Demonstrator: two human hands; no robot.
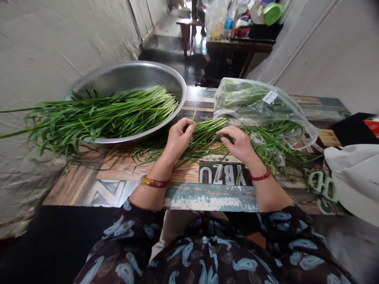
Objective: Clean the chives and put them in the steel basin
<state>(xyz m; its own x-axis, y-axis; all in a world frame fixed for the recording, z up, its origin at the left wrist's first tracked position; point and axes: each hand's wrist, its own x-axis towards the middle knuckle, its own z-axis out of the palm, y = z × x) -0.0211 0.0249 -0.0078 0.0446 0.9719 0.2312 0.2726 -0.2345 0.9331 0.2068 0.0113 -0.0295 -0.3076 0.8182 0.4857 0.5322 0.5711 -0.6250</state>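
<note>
My left hand (180, 136) pinches a thin green chive stalk (194, 116), whose tip pokes up above the thumb. A little to the right, my right hand (237, 144) has its thumb and fingers curled together, with a bit of dark green stalk showing between them. Between and behind both hands lies a loose bunch of chives (207, 132) on the patterned tabletop (180, 195). A large metal basin (182, 92) at the left holds a thick heap of chives (127, 114), their leafy ends hanging over its rim. More loose stalks (272, 144) are scattered beside my right hand.
A clear plastic bag (251, 98) of greens lies behind my right hand. Green-handled scissors (322, 185) and a white cap (355, 177) are at the right edge. Walls flank the table; farther back stands a cluttered small table (239, 45).
</note>
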